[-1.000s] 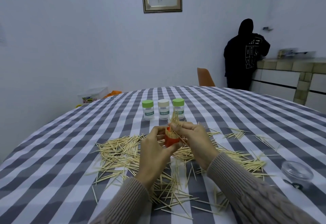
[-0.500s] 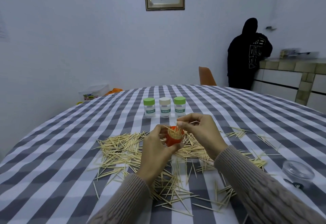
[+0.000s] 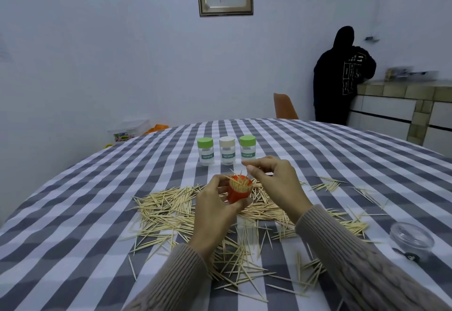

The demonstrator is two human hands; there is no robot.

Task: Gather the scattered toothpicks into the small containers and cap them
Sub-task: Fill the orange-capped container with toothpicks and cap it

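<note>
- My left hand grips the orange pot, nearly full, above mid-table.
- My right hand hovers beside it, fingertips pinched; contents unclear.
- Toothpicks look light, stiff, sharp: pinch them mid-length.

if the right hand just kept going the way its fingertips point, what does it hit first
The right hand points left, its fingertips just above and behind the orange container. Most likely it meets the toothpicks sticking out of that container, then the left hand; depth is unclear.

Our left hand holds an orange container packed with toothpicks; our right hand hovers beside it, fingers curled, above the littered worktop.
</note>
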